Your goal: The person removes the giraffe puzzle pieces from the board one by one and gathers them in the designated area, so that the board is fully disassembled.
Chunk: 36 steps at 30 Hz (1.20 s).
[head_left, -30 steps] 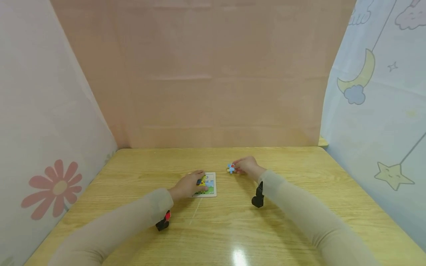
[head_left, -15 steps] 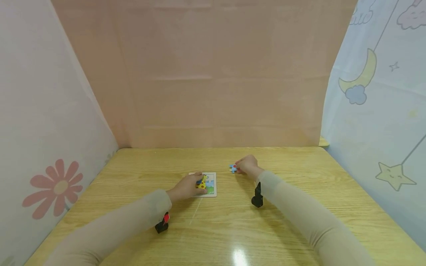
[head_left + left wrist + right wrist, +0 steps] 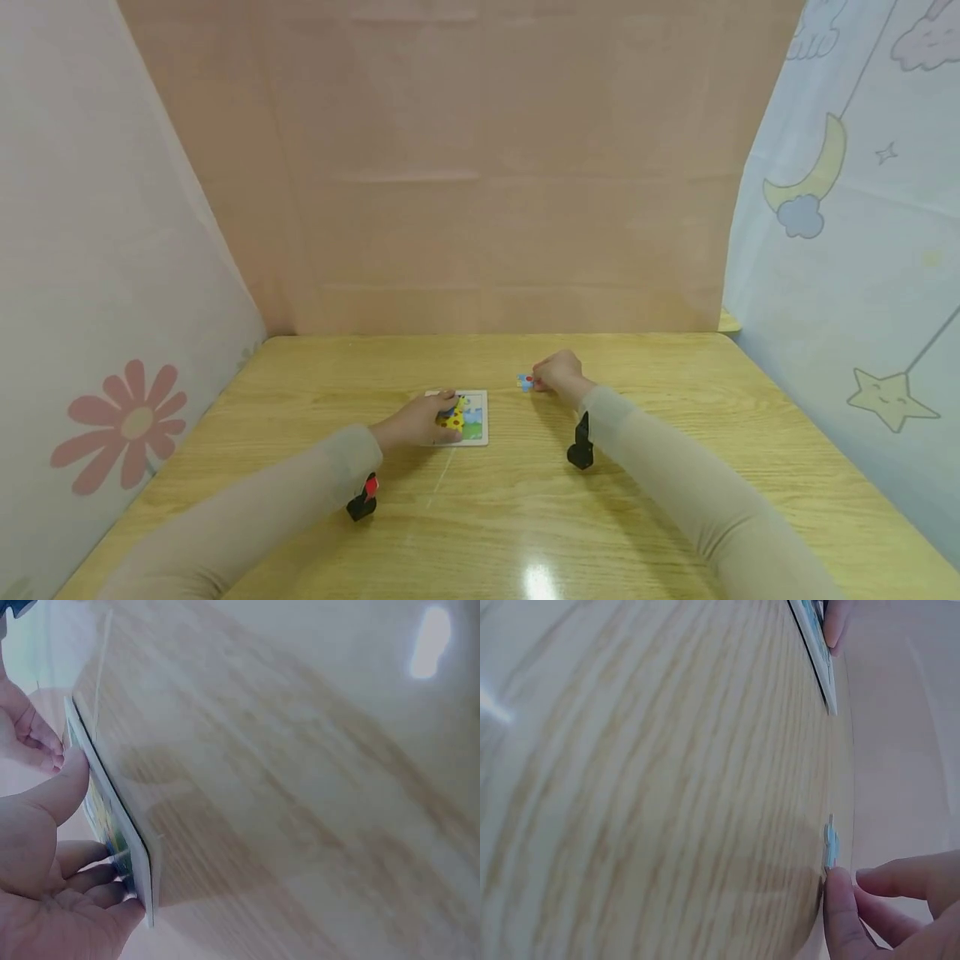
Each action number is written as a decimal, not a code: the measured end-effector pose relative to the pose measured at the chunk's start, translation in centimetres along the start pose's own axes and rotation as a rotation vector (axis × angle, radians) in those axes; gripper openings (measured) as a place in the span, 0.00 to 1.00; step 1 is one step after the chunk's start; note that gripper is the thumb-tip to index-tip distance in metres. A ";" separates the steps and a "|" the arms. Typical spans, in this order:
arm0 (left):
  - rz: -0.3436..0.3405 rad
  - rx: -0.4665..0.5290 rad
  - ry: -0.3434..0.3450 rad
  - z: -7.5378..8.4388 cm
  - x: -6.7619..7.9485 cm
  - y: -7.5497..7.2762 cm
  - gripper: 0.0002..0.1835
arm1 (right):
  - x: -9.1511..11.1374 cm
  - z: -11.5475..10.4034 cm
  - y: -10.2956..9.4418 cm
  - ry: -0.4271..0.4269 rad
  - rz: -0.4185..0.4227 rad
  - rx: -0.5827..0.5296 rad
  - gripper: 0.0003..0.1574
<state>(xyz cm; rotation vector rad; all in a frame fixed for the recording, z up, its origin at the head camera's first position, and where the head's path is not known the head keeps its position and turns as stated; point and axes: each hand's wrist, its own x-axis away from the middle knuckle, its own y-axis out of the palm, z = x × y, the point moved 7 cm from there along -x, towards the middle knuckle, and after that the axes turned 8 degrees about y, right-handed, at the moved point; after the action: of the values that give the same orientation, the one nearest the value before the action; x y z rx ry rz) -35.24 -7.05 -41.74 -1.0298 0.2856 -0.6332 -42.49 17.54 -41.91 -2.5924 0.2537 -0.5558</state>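
Observation:
A small jigsaw board (image 3: 482, 417) with a pale border and a giraffe picture lies on the table. My left hand (image 3: 416, 419) spans its left part, thumb along the near edge and the other fingers bent over the board, as the left wrist view shows; they hide part of the picture. To the right and farther back, a blue jigsaw piece (image 3: 523, 382) with a red spot lies nearly flat on the table. My right hand (image 3: 558, 372) holds its right end with thumb and fingertips, covering that end. The right wrist view shows the piece (image 3: 831, 846) edge-on at the fingertips.
The wooden table (image 3: 480, 517) reaches back to a plain tan cloth wall (image 3: 480, 183). Printed sheets stand at both sides, with a flower (image 3: 135, 422) at left and a moon and star at right. Black cameras sit on both wrists.
The piece, tilted up one second ago, now lies flatter at the right fingertips, slightly farther right. My left hand has slid a little left, showing more of the giraffe; the board stays about put.

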 end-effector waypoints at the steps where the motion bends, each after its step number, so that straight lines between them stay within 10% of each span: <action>1: -0.003 0.008 -0.003 0.0 0.0 -0.1 0.40 | 0.1 0.0 0.0 -0.004 -0.001 -0.003 0.15; 16: 0.056 0.040 -0.026 -1.5 -0.4 -0.2 0.40 | 2.4 -1.8 0.0 -0.112 -0.097 -0.037 0.18; 36: 0.010 0.009 -0.032 -1.4 -0.4 -0.6 0.40 | 4.2 -3.9 5.3 -0.196 -0.284 -0.007 0.17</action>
<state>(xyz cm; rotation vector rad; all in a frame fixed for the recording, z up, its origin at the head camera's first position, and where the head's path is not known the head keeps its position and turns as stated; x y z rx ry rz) -36.48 -8.01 -41.99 -1.0282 0.2598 -0.6081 -40.78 10.21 -39.95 -2.6831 -0.1802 -0.3905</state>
